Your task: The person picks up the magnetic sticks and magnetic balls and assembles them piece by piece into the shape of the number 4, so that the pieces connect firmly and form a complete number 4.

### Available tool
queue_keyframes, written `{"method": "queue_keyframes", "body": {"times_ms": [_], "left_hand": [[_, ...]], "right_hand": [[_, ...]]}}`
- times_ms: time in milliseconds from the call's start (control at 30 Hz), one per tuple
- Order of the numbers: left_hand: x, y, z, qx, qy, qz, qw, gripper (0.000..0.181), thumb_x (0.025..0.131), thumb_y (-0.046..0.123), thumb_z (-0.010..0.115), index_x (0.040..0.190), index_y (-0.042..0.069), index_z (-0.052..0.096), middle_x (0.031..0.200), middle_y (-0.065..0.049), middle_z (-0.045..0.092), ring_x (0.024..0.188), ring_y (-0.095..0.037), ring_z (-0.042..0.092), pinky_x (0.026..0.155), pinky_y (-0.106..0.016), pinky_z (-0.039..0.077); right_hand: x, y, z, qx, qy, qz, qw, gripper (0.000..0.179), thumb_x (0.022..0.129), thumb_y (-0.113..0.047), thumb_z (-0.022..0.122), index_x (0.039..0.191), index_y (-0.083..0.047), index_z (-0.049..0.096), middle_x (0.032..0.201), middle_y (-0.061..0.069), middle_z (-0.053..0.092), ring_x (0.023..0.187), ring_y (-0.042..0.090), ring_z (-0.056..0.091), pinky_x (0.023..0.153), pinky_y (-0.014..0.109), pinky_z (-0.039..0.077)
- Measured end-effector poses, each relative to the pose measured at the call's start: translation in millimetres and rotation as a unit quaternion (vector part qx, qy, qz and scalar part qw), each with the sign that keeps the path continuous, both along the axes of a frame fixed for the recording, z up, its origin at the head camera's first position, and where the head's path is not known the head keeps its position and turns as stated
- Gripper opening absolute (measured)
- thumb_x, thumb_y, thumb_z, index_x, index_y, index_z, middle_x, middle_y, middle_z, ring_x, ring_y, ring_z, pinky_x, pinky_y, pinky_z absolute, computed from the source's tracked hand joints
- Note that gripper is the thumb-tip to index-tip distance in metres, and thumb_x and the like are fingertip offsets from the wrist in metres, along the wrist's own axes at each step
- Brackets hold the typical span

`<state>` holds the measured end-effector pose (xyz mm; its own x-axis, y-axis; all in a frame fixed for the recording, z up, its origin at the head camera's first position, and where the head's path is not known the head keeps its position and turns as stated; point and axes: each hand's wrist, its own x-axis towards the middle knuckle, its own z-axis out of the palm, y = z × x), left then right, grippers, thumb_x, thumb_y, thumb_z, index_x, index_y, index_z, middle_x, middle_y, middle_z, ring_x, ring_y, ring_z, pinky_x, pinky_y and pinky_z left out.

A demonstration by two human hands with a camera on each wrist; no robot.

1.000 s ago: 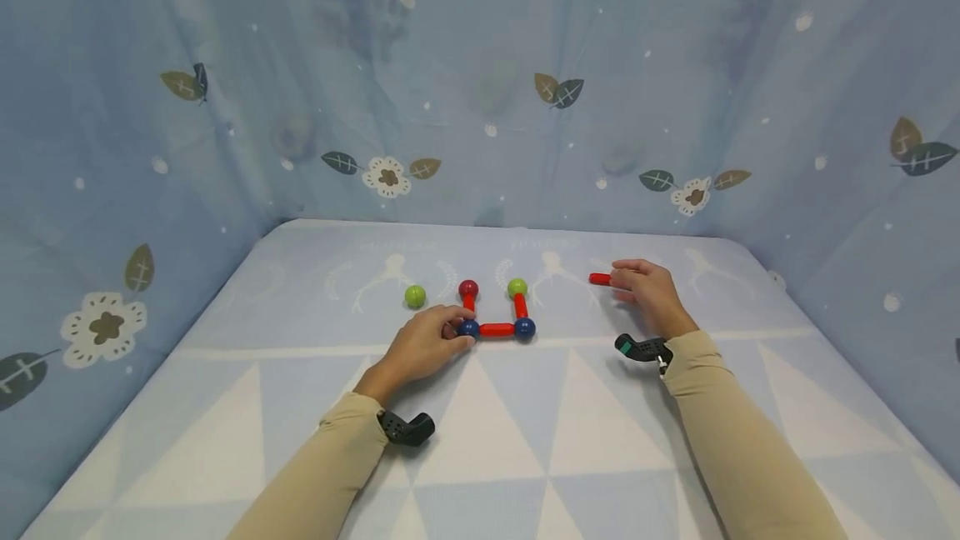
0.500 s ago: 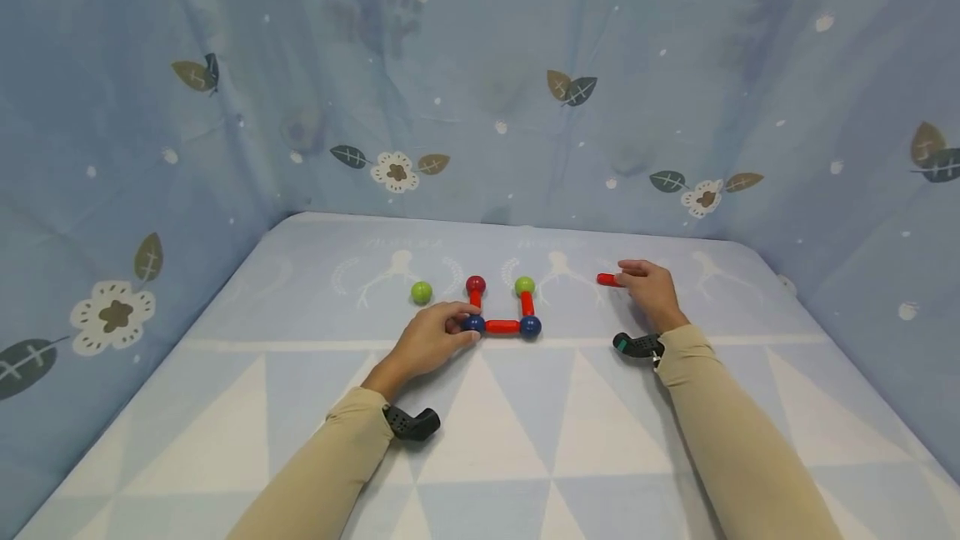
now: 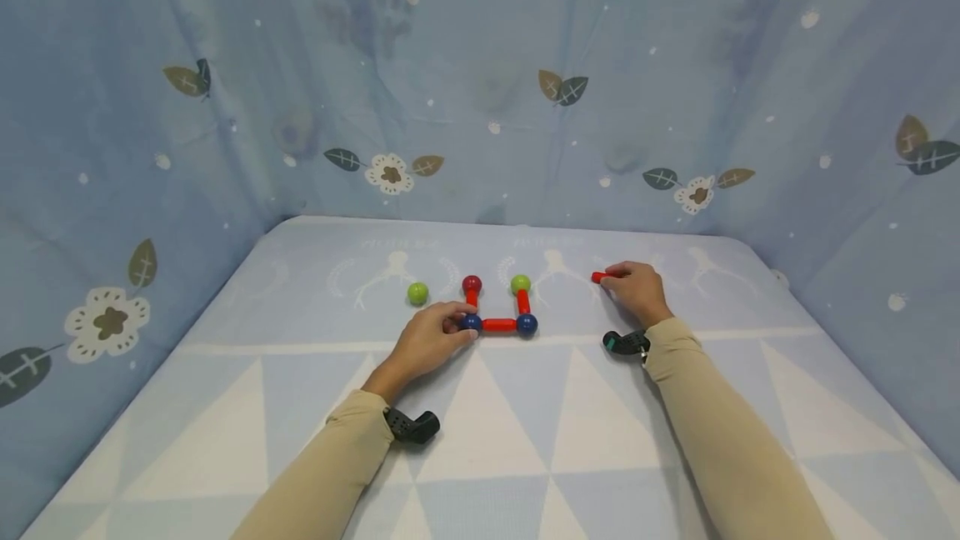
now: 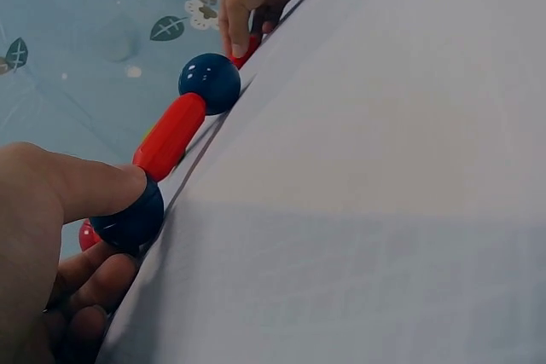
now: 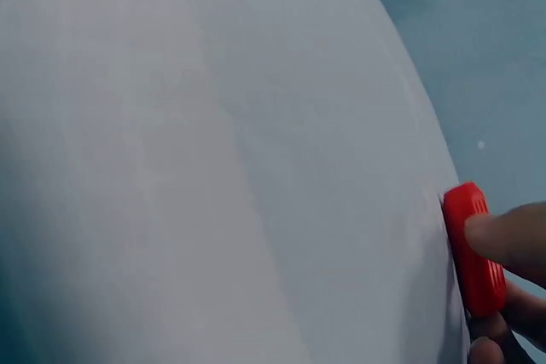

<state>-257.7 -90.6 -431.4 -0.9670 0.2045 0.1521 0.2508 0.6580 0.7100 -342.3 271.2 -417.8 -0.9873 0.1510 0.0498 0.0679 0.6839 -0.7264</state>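
Note:
My left hand [image 3: 429,340] pinches the near-left dark blue ball [image 4: 132,217] between thumb and fingers. That ball belongs to a U-shaped frame of balls and red rods lying on the table. A red rod [image 3: 499,325] joins it to a second blue ball [image 3: 527,324]. From the two blue balls, further rods run back to a red ball [image 3: 472,283] and a green ball [image 3: 521,283]. Off to the right, my right hand [image 3: 636,290] holds a loose red rod [image 5: 474,249] with the thumb on one side and fingers on the other.
A separate green ball [image 3: 417,293] lies left of the frame. Patterned blue cloth [image 3: 495,107] rises behind the table and at both sides. The table [image 3: 517,432] bears a pale cloth with triangles.
My right hand has closed its fingers on the loose red rod and shifted slightly left. The left hand stays on the blue ball, and the frame holds its place.

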Motion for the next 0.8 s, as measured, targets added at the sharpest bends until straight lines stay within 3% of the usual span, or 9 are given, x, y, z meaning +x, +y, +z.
{"method": "queue_keyframes", "body": {"times_ms": [300, 533, 667, 800], "left_hand": [[1.4, 1.1, 1.0, 0.006, -0.006, 0.003, 1.0000, 0.037, 0.088, 0.025, 0.078, 0.125, 0.022, 0.070, 0.108, 0.001, 0.066, 0.083, -0.017, 0.053, 0.069, -0.032, 0.043], [5.1, 4.8, -1.9, 0.005, -0.013, -0.009, 0.9999, 0.038, 0.090, 0.026, 0.077, 0.126, 0.021, 0.070, 0.111, 0.000, 0.067, 0.083, -0.017, 0.053, 0.069, -0.032, 0.043], [4.5, 3.8, 1.7, 0.000, -0.004, -0.006, 1.0000, 0.037, 0.090, 0.026, 0.076, 0.125, 0.020, 0.070, 0.110, -0.001, 0.067, 0.083, -0.017, 0.053, 0.069, -0.032, 0.043], [2.3, 0.9, 4.0, -0.006, 0.008, -0.003, 0.9999, 0.035, 0.090, 0.025, 0.076, 0.124, 0.020, 0.071, 0.107, -0.001, 0.066, 0.082, -0.017, 0.053, 0.069, -0.032, 0.042]], "right_hand": [[5.1, 0.9, -4.7, -0.001, 0.021, -0.013, 0.9997, 0.035, 0.095, -0.022, 0.068, 0.123, -0.002, 0.067, 0.115, 0.020, 0.064, 0.101, 0.032, 0.055, 0.083, 0.039, 0.043], [35.0, -0.7, -0.1, -0.070, -0.009, -0.015, 0.9974, 0.040, 0.100, -0.026, 0.063, 0.132, -0.004, 0.061, 0.120, 0.018, 0.059, 0.099, 0.027, 0.054, 0.076, 0.031, 0.045], [53.8, -7.7, 7.3, -0.108, -0.027, 0.011, 0.9938, 0.042, 0.101, -0.028, 0.061, 0.137, -0.006, 0.057, 0.120, 0.018, 0.059, 0.090, 0.023, 0.059, 0.069, 0.027, 0.051], [62.2, -14.6, 12.2, -0.144, -0.028, 0.032, 0.9886, 0.042, 0.102, -0.028, 0.059, 0.139, -0.009, 0.056, 0.119, 0.018, 0.058, 0.082, 0.023, 0.061, 0.067, 0.027, 0.053]]}}
